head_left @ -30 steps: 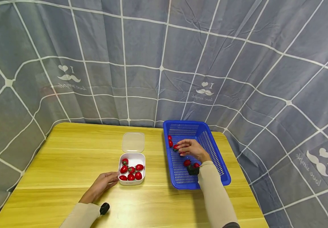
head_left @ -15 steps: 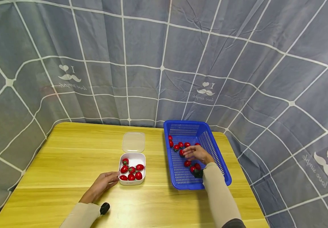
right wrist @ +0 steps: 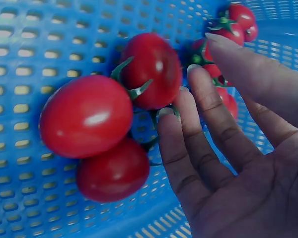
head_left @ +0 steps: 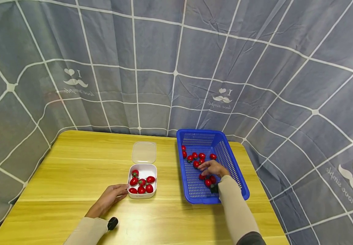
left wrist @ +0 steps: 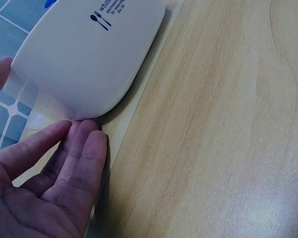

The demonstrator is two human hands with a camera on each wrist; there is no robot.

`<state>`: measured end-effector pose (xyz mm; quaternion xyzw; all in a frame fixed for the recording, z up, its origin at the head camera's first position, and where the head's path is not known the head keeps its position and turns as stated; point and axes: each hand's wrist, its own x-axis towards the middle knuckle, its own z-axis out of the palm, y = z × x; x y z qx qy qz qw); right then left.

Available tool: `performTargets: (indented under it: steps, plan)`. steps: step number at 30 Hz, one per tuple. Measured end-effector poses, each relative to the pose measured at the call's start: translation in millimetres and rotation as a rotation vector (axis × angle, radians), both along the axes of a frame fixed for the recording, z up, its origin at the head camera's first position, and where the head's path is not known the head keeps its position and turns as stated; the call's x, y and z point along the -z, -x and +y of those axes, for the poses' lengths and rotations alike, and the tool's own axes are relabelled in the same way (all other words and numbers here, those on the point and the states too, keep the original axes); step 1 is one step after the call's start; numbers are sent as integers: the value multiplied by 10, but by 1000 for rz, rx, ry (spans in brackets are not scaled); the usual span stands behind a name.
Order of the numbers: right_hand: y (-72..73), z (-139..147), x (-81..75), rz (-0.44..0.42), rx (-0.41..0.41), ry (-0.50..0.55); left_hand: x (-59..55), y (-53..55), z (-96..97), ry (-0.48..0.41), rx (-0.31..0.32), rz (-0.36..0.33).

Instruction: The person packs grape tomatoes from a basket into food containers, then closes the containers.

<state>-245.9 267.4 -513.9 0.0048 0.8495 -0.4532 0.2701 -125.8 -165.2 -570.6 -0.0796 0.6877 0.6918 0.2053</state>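
Note:
My left hand [head_left: 111,197] rests its fingertips against the left side of a small white food box [head_left: 146,196]. In the left wrist view its fingers [left wrist: 87,163] are fairly straight at the box's corner, with the thumb near the rim. Several red cherry tomatoes [head_left: 141,182] with green stems lie inside the box. My right hand [head_left: 212,168] is inside a blue perforated basket [head_left: 186,190], low over more cherry tomatoes [right wrist: 87,116]. In the right wrist view, thumb and fingers are spread apart and hold nothing; the fingertips are beside the nearest tomatoes.
A translucent lid [head_left: 144,152] lies just behind the white box. Both containers stand on a yellow wood-grain table [head_left: 84,163]. A grey checked curtain [head_left: 151,85] hangs behind and around the table.
My right hand has moved back toward me and slightly right inside the basket, uncovering several tomatoes it was over. My left hand and the white box have not visibly moved.

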Motion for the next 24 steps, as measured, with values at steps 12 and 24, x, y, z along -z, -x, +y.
performTargets:
  steps: [12,24]
  plan:
    - [34,-16,90,23,-140,-101,10,0,4,-6,-4,0]
    - [16,-32,124,9,-131,-197,5,-7,1,-13,-12,13]
